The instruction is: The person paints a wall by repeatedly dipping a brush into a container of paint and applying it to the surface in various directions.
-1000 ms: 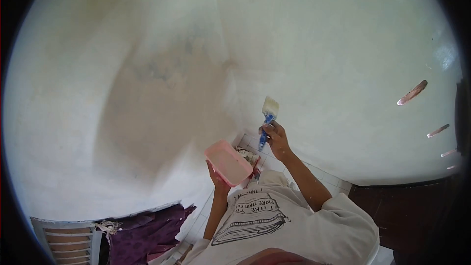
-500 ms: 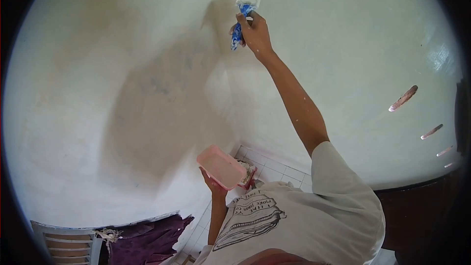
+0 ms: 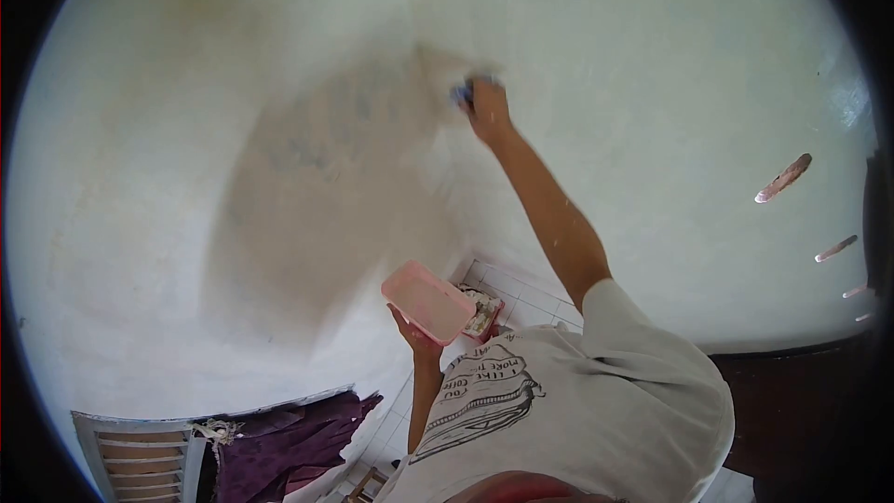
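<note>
My right hand (image 3: 488, 114) is raised against the pale wall (image 3: 633, 130), just right of the room corner. Its fingers are closed round a paintbrush (image 3: 460, 93) whose blue handle shows at the left of the hand; motion blurs the bristles. Lower down, my left hand (image 3: 419, 339) grips a pink plastic tub (image 3: 399, 291) from its left side and below. Whitish paint (image 3: 430, 304) lies in the tub, which I hold in front of my chest.
On the white tiled floor (image 3: 521, 293) behind the tub stands a box-like object (image 3: 484, 309), partly hidden. At lower left are a slatted frame (image 3: 140, 455) and a dark purple cloth (image 3: 289, 442). Dark furniture (image 3: 792, 401) stands at the right.
My right hand has come down along the wall with the paintbrush, and the brush has turned so that less of it shows. The tub is still in my left hand; the view has shifted slightly.
</note>
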Motion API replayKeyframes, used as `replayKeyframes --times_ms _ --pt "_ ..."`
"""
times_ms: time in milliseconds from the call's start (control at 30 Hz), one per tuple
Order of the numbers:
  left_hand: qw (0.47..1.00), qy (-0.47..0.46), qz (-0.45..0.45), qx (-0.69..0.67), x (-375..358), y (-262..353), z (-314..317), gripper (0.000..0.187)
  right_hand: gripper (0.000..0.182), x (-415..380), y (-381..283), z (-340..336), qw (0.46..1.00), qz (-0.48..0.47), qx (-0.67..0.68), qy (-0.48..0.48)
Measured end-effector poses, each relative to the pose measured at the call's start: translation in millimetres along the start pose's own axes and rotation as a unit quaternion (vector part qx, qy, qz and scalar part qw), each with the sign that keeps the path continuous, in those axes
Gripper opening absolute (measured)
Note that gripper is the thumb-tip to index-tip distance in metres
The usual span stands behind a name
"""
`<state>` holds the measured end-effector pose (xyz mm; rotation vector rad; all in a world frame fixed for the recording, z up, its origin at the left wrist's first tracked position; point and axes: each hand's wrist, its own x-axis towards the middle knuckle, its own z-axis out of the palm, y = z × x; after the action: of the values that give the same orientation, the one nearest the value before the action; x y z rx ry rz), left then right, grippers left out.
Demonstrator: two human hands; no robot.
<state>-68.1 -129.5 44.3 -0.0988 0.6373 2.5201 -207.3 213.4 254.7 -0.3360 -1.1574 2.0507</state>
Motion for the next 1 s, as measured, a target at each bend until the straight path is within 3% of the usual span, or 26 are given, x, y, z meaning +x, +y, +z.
replayKeyframes --times_ms 67,100,233,367,433,467,500,600,700,767,867,1000 --pt "1.000 -0.004 -0.008 0.012 0.5 -0.6 -0.8 0.068 0.013 -1.9 -88.7 61.5 0.995 -0.035 0.064 -0.061" --pt "1.000 -0.008 -0.011 0.014 2.1 -0.7 0.0 0.068 0.015 -9.8 -122.1 87.4 0.994 -0.070 0.030 -0.075" --pt "1.000 -0.018 -0.013 0.006 4.7 0.6 4.2 0.066 0.019 -12.3 -148.8 111.0 0.984 -0.132 -0.012 -0.115" --pt "1.000 -0.007 -0.021 -0.001 2.2 -1.7 13.0 0.065 0.019 -14.9 -43.5 39.0 0.996 -0.073 -0.058 0.008" --pt "1.000 -0.006 -0.026 0.005 -0.5 -3.7 17.4 0.066 0.017 -25.5 46.0 -18.2 0.998 0.005 -0.058 0.022" --pt "1.000 -0.004 -0.027 0.007 -1.5 -2.8 13.6 0.066 0.015 -38.0 84.7 -40.7 0.993 0.070 -0.056 0.075" --pt "0.999 -0.002 -0.032 0.009 -1.5 -2.3 7.8 0.067 0.013 -50.0 108.8 -56.9 0.981 0.134 -0.053 0.128" --pt "0.999 -0.004 -0.032 0.010 -4.8 -2.2 9.7 0.068 0.011 -59.3 119.8 -78.7 0.961 0.221 -0.060 0.153" --pt "0.999 -0.001 -0.034 -0.001 0.2 -1.2 7.2 0.068 0.012 -22.8 47.7 -27.7 0.996 0.035 0.007 0.080" --pt "0.999 0.004 -0.047 -0.011 4.7 -2.2 -0.6 0.068 0.017 -17.8 -47.0 27.5 0.998 -0.029 0.057 -0.009" --pt "0.998 0.003 -0.050 0.023 12.8 3.0 -8.6 0.065 0.020 -25.9 -129.6 82.8 0.987 -0.141 -0.004 -0.075" --pt "0.998 -0.015 -0.054 0.021 16.6 -0.7 2.9 0.063 0.021 -26.4 -100.0 64.7 0.996 -0.083 0.018 -0.023"
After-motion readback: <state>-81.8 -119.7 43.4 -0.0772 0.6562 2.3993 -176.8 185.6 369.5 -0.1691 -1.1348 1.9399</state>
